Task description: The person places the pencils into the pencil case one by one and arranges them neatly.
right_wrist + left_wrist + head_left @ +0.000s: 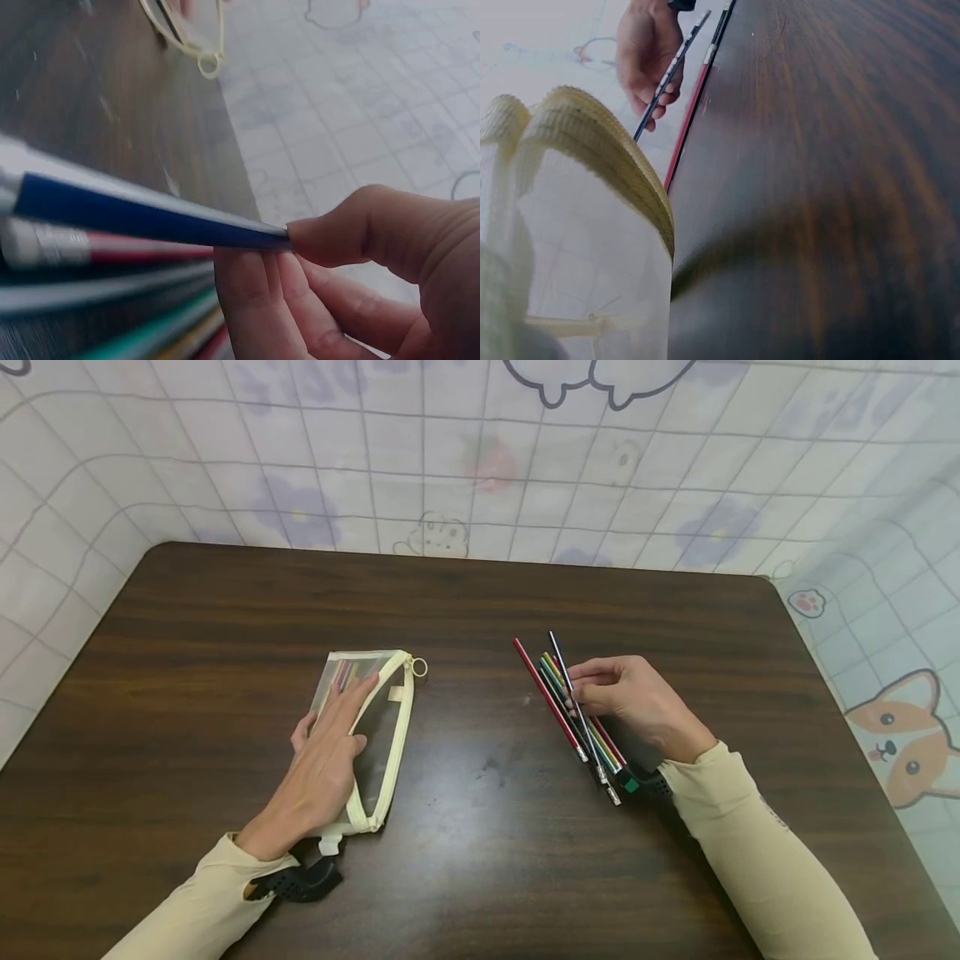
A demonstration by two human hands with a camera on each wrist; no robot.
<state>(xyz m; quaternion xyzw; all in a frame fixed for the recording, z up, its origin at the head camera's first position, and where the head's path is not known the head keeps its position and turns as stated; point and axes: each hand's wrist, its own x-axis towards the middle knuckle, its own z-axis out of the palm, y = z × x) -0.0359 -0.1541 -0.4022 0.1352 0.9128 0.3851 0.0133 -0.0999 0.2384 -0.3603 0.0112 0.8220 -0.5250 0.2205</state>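
Observation:
My right hand (pixel 630 697) pinches a dark blue pencil (pixel 135 210) between thumb and fingers, over a loose bundle of pencils. Among these are a red pencil (pixel 550 700) on the left side and teal and yellow ones under the hand; white-and-silver eraser ends point toward me. Over on the left, a see-through pencil pouch (pixel 403 727) with cream zipper edging lies with its mouth gaping to the right. My left hand (pixel 318 768) rests on top of it with fingers stretched out. Several coloured pencils (pixel 345 672) show through the pouch near those fingertips.
A dark wood-grain table (pixel 465 610) carries everything. Behind it and to its right hangs a pale gridded, cartoon-printed covering (pixel 480 460). A ring pull (pixel 420 667) sits at the pouch's far corner. Black camera straps (pixel 296 882) are on both wrists.

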